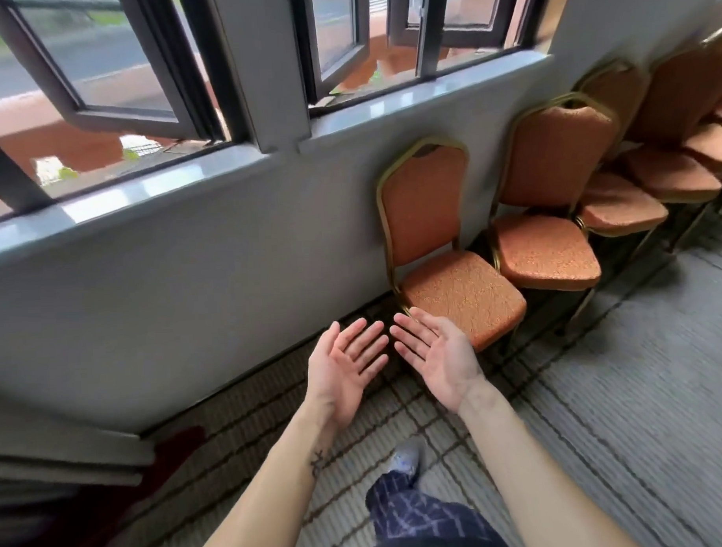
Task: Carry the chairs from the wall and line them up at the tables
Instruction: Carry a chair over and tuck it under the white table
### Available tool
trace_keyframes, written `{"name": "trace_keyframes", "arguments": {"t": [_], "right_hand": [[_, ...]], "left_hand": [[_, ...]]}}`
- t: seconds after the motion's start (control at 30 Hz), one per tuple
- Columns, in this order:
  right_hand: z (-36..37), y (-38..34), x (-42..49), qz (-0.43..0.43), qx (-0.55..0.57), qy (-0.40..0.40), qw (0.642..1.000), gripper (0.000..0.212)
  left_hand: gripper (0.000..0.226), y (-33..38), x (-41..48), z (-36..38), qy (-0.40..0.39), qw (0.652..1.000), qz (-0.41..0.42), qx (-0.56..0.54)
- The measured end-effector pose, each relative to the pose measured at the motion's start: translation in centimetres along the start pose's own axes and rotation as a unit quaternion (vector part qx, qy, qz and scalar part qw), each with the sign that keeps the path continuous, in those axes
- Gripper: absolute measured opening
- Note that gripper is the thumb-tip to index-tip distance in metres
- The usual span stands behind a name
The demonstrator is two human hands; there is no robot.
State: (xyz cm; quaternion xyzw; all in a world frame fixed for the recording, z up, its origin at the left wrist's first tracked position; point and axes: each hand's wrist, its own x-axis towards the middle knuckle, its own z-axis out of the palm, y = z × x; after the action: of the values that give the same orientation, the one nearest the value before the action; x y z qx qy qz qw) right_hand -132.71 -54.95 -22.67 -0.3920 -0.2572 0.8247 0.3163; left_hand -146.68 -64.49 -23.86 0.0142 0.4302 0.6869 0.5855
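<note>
Mostly the far side is a grey wall, running from near left to far right, with a pale sill along its top and dark-framed windows standing open above it. Patterned carpet covers the floor, checked with dark lines by the wall and plain ribbed grey farther right. Against the wall on the right stands a row of chairs with orange padding and gold metal frames. The nearest chair has its back to the wall, and a second chair is just beside it on the right. Beyond that, more chairs sit nested seat over seat (how many I cannot tell, since the far end is cut off by the frame). At the near left a dark red shape lies at the foot of the wall, blurred. One leg in dark checked trousers is set forward, with a grey shoe on the carpet.

Both hands are held out palm up with fingers straight, grasping nothing. The left hand hovers over the carpet near the wall's foot. The right hand is just beside it, fingertips nearly meeting, and overlaps the near left corner of the nearest chair's seat, though whether it touches I cannot tell.

Left of the nearest chair the wall's foot has bare carpet, and open floor spreads near and right of the row.
</note>
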Motion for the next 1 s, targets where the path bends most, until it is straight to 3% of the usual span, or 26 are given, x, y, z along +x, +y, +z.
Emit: {"name": "trace_keyframes", "arguments": {"t": [0.17,0.4,0.77,1.0], "right_hand": [[3.0,-4.6,11.3,-0.005,-0.005,-0.007,1.0,0.043],[7.4,-9.7,22.4,-0.004,-0.021,-0.012,1.0,0.04],[11.1,-15.8,37.2,-0.05,-0.074,0.092,0.992,0.039],[12.9,-19.8,44.3,-0.065,-0.045,0.159,0.984,0.038]], "left_hand": [[0.054,4.7,9.0,1.9,0.023,1.0,0.019,-0.001],[0.053,12.1,20.1,6.1,-0.004,0.999,0.026,0.023],[0.051,19.2,39.5,9.7,-0.07,0.992,-0.08,0.065],[0.053,23.2,48.7,13.0,-0.114,0.981,-0.119,0.102]]}}
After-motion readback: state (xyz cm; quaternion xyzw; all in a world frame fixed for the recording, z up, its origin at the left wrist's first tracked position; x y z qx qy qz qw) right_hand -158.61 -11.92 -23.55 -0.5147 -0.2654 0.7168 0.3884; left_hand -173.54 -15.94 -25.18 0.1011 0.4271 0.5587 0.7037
